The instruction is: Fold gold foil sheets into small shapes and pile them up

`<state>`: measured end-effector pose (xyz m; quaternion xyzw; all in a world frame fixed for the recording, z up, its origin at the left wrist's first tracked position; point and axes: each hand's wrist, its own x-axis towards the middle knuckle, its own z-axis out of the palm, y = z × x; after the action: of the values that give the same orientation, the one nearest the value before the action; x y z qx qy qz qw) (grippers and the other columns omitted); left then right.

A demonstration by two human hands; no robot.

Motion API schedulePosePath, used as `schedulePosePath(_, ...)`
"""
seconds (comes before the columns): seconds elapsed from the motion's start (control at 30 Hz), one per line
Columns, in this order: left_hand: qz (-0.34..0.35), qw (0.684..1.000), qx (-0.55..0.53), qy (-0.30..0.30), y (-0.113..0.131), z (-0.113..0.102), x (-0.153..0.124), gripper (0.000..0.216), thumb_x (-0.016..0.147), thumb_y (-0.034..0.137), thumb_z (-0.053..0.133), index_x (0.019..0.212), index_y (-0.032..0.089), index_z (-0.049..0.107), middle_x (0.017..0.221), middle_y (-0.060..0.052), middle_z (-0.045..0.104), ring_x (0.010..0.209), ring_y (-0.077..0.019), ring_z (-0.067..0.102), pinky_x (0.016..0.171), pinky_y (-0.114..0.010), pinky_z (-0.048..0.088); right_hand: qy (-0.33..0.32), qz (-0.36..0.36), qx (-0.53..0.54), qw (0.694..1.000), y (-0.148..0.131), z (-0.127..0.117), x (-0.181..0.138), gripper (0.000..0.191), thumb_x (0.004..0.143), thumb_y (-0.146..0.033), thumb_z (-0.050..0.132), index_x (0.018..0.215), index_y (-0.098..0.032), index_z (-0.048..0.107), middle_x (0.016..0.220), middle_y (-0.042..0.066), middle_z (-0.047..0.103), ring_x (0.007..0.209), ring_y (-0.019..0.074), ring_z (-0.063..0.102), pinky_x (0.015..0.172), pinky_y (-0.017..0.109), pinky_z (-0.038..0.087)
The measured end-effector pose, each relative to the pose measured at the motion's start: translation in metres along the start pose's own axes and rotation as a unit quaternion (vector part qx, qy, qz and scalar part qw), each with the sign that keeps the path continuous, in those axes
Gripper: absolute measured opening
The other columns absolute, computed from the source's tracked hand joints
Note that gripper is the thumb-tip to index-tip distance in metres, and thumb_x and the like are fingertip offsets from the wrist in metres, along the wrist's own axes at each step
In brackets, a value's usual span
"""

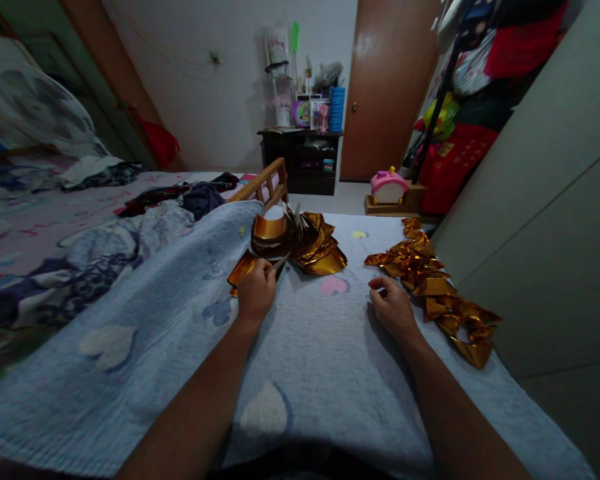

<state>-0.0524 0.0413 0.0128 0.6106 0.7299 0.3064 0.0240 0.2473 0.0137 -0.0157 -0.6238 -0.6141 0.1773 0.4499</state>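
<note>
while the left hand (257,291) pinches a gold sheet (241,272) near the quilt (325,347)'s far edge, the right hand (391,307), half-curled, visibly holds nothing; shaped gold pieces (435,287) line the right edge, apparently done; the sheet pile (270,229) appears left.

Paper pile (321,252) beyond the left hand (257,291); paper row (437,287) right of the right hand (393,308) (both on the blanket (320,360)).

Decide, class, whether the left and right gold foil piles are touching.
Apart. The head view shows pale blue quilt between the left pile and the right pile.
</note>
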Motion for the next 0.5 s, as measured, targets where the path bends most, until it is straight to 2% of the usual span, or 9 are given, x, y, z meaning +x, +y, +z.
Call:
schedulePosePath(0.13, 0.045, 0.995, -0.081, 0.021, 0.008, -0.005, -0.009, 0.016, 0.094, 0.03, 0.05, 0.092, 0.02, 0.063, 0.086, -0.005, 0.071, 0.084, -0.021, 0.068, 0.076, -0.029, 0.047, -0.014, 0.007, 0.01, 1.0, -0.003, -0.001, -0.001, 0.018, 0.074, -0.032, 0.051, 0.08, -0.02, 0.061, 0.081, 0.005, 0.065, 0.063, 0.0174, 0.056, 0.066, 0.033, 0.045)
schedulePosePath(0.27, 0.129, 0.975, -0.179, 0.002, 0.019, -0.005, -0.026, 0.012, 0.093, 0.028, 0.053, 0.095, 0.02, 0.062, 0.102, -0.006, 0.073, 0.099, -0.0208, 0.067, 0.091, -0.032, 0.05, -0.042, 0.025, 0.044, 0.998, -0.008, -0.001, -0.003, 0.018, 0.076, -0.036, 0.056, 0.082, -0.02, 0.063, 0.074, 0.003, 0.066, 0.063, 0.0179, 0.057, 0.064, 0.032, 0.045)
schedulePosePath(0.37, 0.214, 0.942, -0.256, -0.04, 0.028, -0.001, -0.042, 0.011, 0.094, 0.024, 0.052, 0.091, 0.02, 0.062, 0.1, -0.007, 0.072, 0.099, -0.02, 0.067, 0.091, -0.033, 0.052, -0.097, 0.067, 0.111, 0.987, -0.013, -0.001, -0.005, 0.023, 0.081, -0.041, 0.059, 0.084, -0.019, 0.064, 0.071, 0.003, 0.067, 0.062, 0.0173, 0.058, 0.059, 0.029, 0.045)
schedulePosePath(0.5, 0.32, 0.893, -0.305, -0.078, 0.039, 0.004, -0.057, 0.013, 0.093, 0.016, 0.051, 0.095, 0.02, 0.064, 0.1, -0.007, 0.073, 0.097, -0.0192, 0.068, 0.088, -0.033, 0.054, -0.184, 0.152, 0.235, 0.942, -0.018, 0.002, -0.01, 0.035, 0.084, -0.05, 0.062, 0.098, -0.018, 0.061, 0.08, 0.004, 0.07, 0.052, 0.0127, 0.057, 0.047, 0.025, 0.041)
